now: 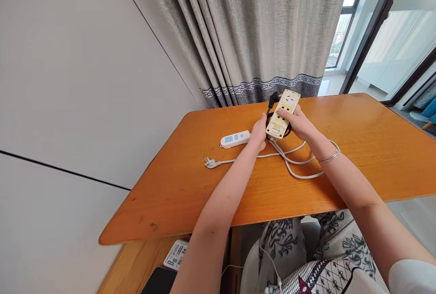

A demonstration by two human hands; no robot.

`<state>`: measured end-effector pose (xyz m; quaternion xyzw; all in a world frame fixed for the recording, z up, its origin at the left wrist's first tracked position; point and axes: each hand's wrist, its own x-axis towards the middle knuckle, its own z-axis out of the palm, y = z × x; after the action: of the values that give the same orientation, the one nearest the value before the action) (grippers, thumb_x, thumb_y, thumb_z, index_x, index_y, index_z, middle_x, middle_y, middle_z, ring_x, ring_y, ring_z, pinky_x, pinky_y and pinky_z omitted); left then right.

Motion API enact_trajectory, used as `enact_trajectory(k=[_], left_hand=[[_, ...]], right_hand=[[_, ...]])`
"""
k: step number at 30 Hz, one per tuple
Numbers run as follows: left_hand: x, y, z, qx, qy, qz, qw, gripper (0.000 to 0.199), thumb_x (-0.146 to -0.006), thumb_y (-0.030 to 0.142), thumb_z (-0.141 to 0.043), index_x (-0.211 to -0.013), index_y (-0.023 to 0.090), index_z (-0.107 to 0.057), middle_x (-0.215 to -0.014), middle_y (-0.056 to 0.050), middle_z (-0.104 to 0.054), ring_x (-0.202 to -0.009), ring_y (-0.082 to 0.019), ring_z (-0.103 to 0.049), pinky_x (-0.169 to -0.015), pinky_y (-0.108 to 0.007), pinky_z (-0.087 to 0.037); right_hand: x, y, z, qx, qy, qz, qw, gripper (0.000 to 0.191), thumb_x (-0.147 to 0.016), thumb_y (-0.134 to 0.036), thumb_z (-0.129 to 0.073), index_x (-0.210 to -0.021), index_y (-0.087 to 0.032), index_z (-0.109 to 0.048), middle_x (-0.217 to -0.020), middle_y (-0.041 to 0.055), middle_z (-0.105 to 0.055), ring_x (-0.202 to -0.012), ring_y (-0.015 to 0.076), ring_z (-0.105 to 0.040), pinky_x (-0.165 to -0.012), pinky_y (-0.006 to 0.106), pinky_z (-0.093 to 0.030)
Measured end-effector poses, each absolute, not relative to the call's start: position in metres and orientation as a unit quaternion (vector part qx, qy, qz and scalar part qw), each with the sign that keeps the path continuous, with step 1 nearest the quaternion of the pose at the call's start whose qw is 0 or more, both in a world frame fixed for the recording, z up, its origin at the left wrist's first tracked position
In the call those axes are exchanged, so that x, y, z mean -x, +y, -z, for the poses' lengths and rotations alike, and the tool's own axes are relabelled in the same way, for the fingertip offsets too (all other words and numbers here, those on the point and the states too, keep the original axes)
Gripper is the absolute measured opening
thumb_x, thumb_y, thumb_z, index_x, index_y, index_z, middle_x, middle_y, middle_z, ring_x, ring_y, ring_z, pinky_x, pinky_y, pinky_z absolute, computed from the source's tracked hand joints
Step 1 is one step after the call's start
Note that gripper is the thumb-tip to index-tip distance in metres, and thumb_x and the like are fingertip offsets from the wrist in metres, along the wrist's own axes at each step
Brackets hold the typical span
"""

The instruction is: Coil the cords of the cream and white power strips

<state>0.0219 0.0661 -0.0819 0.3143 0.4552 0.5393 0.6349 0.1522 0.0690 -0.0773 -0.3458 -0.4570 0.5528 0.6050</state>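
Above the table, my right hand (295, 119) grips a cream-coloured power strip (278, 125) by its right edge, thumb across its face of sockets. The strip is tilted, its upper end leaning right. My left hand (259, 131) is closed at the strip's lower left, around a black cord (268, 121) bunched behind it; how much it holds is hidden. A black plug (273, 98) sticks up beside the strip's upper left. On the table to the left lies a white power strip (235, 139) with blue socket panels, its right end behind my left hand.
A white plug (211, 163) lies on the wooden table (177, 189), and its white cable (299, 176) loops under my right forearm. A grey curtain (269, 35) hangs behind, with a white wall (75, 67) at the left.
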Motion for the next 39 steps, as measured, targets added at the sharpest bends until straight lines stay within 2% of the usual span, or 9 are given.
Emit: enact_trajectory(k=[5,8,16,21,25,32,36,38,39], left_hand=[[-0.024,0.067,0.08,-0.274,0.392,-0.541,0.692,0.043,-0.103,0.045,-0.045,-0.105,0.014,-0.074,-0.099,-0.011,-0.081,-0.097,-0.023,-0.077,-0.087,-0.032,-0.06],[-0.027,0.061,0.077,-0.26,0.33,-0.56,0.714,0.048,-0.104,0.043,-0.038,-0.109,0.013,-0.075,-0.104,-0.012,-0.08,-0.103,-0.025,-0.076,-0.091,-0.034,-0.059],[-0.034,0.054,0.078,-0.249,0.331,-0.604,0.681,0.043,-0.105,0.042,-0.041,-0.095,0.015,-0.073,-0.098,-0.009,-0.08,-0.106,-0.021,-0.075,-0.09,-0.028,-0.058],[-0.033,0.058,0.082,-0.253,0.356,-0.631,0.642,0.054,-0.105,0.054,-0.036,-0.094,0.016,-0.073,-0.093,-0.008,-0.079,-0.101,-0.02,-0.075,-0.087,-0.027,-0.057],[-0.032,0.058,0.082,-0.264,0.352,-0.613,0.656,0.056,-0.105,0.055,-0.034,-0.095,0.016,-0.073,-0.094,-0.008,-0.079,-0.102,-0.02,-0.075,-0.086,-0.026,-0.057],[-0.03,0.059,0.084,-0.26,0.285,-0.598,0.703,0.065,-0.102,0.061,-0.029,-0.1,0.015,-0.074,-0.104,-0.013,-0.079,-0.105,-0.025,-0.073,-0.086,-0.032,-0.058],[-0.039,0.054,0.089,-0.25,0.261,-0.627,0.69,0.042,-0.101,0.041,-0.037,-0.101,0.017,-0.071,-0.105,-0.01,-0.078,-0.106,-0.022,-0.071,-0.089,-0.032,-0.056],[-0.045,0.051,0.094,-0.279,0.266,-0.631,0.673,0.024,-0.089,0.022,-0.051,-0.104,0.019,-0.07,-0.109,-0.007,-0.077,-0.111,-0.02,-0.069,-0.096,-0.031,-0.053],[-0.048,0.05,0.097,-0.303,0.27,-0.63,0.662,0.028,-0.082,0.014,-0.057,-0.106,0.02,-0.069,-0.113,-0.006,-0.076,-0.116,-0.019,-0.067,-0.101,-0.03,-0.05]], right_hand=[[-0.147,0.075,0.083,0.327,-0.396,-0.571,0.641,0.057,-0.065,-0.032,-0.092,-0.097,-0.029,-0.045,-0.101,-0.0038,-0.072,-0.103,0.0202,-0.072,-0.101,0.043,-0.062],[-0.146,0.075,0.081,0.318,-0.371,-0.583,0.649,0.048,-0.07,-0.027,-0.088,-0.096,-0.027,-0.047,-0.095,-0.0036,-0.074,-0.097,0.0193,-0.073,-0.099,0.043,-0.062],[-0.144,0.074,0.077,0.317,-0.325,-0.586,0.671,0.039,-0.075,-0.02,-0.082,-0.096,-0.026,-0.049,-0.087,-0.0045,-0.074,-0.091,0.019,-0.074,-0.095,0.042,-0.063],[-0.142,0.072,0.078,0.317,-0.33,-0.608,0.649,0.041,-0.075,-0.022,-0.085,-0.097,-0.026,-0.05,-0.087,-0.0042,-0.076,-0.084,0.0186,-0.075,-0.094,0.043,-0.064],[-0.144,0.073,0.08,0.312,-0.343,-0.617,0.636,0.039,-0.075,-0.023,-0.085,-0.096,-0.025,-0.051,-0.09,-0.002,-0.076,-0.087,0.0194,-0.075,-0.094,0.043,-0.064],[-0.144,0.083,0.083,0.315,-0.287,-0.58,0.694,0.038,-0.077,-0.018,-0.08,-0.094,-0.026,-0.047,-0.09,-0.0046,-0.073,-0.089,0.0172,-0.073,-0.094,0.042,-0.064],[-0.15,0.093,0.085,0.31,-0.251,-0.553,0.732,0.035,-0.079,-0.023,-0.08,-0.097,-0.025,-0.05,-0.099,-0.001,-0.074,-0.099,0.0183,-0.073,-0.095,0.039,-0.063],[-0.155,0.099,0.085,0.313,-0.235,-0.543,0.743,0.033,-0.08,-0.025,-0.079,-0.098,-0.024,-0.052,-0.104,0.0013,-0.074,-0.104,0.0193,-0.072,-0.095,0.039,-0.063],[-0.157,0.101,0.086,0.314,-0.225,-0.541,0.747,0.031,-0.081,-0.025,-0.078,-0.098,-0.023,-0.053,-0.105,0.0021,-0.075,-0.105,0.0194,-0.072,-0.094,0.038,-0.063]])
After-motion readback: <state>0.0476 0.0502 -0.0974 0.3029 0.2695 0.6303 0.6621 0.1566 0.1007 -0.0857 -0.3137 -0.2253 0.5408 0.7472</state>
